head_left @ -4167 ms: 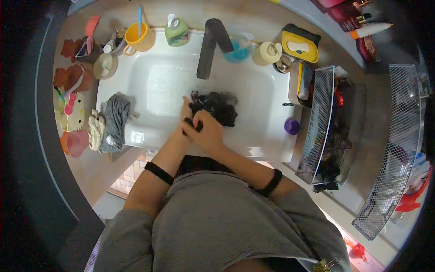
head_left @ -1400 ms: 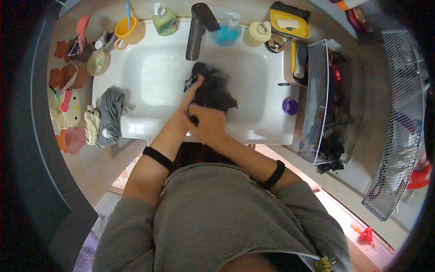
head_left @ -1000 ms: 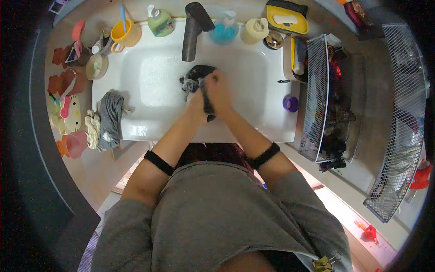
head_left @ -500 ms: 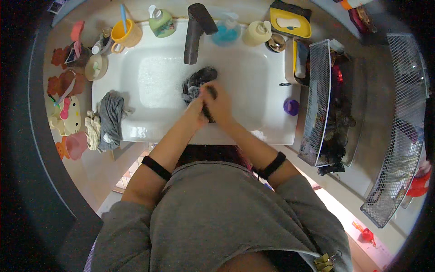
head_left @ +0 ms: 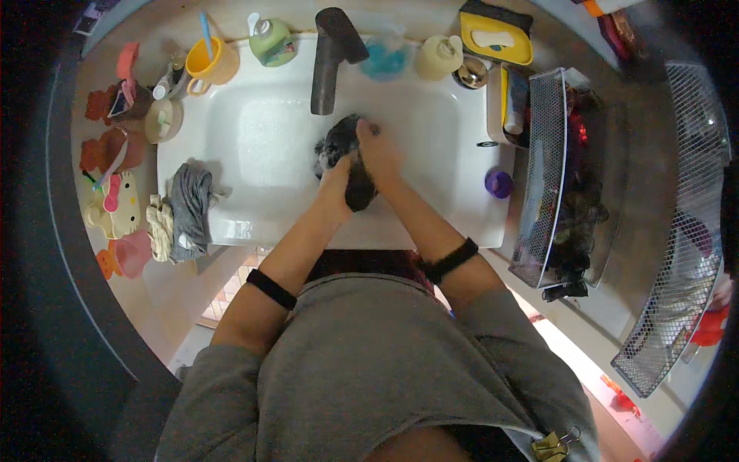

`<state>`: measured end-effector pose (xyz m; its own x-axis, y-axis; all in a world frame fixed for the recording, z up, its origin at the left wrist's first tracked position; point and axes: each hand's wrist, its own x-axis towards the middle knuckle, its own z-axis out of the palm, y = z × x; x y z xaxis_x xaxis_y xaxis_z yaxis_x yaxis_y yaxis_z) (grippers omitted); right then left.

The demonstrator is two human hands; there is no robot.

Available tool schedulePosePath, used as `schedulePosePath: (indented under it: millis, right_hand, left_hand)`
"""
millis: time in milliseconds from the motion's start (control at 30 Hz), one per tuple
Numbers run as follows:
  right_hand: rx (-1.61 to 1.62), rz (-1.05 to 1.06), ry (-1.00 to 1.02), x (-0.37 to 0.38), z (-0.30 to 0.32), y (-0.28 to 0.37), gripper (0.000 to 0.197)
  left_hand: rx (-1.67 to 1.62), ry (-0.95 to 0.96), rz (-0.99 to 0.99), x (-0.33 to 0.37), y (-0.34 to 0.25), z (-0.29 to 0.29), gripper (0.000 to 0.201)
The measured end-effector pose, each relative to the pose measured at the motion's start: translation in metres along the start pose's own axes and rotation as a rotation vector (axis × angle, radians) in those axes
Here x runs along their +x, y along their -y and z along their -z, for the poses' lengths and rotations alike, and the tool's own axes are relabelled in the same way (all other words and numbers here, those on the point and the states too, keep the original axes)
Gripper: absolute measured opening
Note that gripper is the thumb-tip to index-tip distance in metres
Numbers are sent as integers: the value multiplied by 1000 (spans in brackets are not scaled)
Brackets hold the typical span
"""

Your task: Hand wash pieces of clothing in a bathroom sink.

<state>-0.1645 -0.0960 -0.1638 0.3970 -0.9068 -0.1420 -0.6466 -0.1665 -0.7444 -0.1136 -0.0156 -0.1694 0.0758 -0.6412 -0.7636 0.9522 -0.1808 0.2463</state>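
A dark, wet cloth (head_left: 359,183), long and sock-like, is bunched between my hands over the white sink (head_left: 265,146). Whitish suds cling to its left side. My left hand (head_left: 334,186) grips its left part from below, thumb pointing up. My right hand (head_left: 380,157) is closed around the upper right part, slightly blurred by motion. Some fingers of both hands are hidden by the cloth. Just above them the dark faucet (head_left: 326,77) reaches over the basin.
On the left rim lie a grey cloth (head_left: 190,204) and a cream cloth (head_left: 160,227). An orange mug (head_left: 212,61), a green pump bottle (head_left: 272,43) and a cream pump bottle (head_left: 439,58) line the back. A purple cap (head_left: 498,183) and a wire basket (head_left: 541,177) stand right.
My right hand has moved up and slightly right along the cloth. The cloth now stretches out longer, with its lower end showing between my wrists.
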Motion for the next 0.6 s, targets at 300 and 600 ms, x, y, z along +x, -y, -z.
schedulePosePath:
  millis: [300, 600]
  right_hand:
    - [97, -250, 42, 13, -1, -16, 42]
    - [672, -281, 448, -6, 44, 3, 61]
  left_hand:
    - [169, -54, -36, -13, -13, 2, 33]
    - [677, 20, -310, -49, -30, -9, 58]
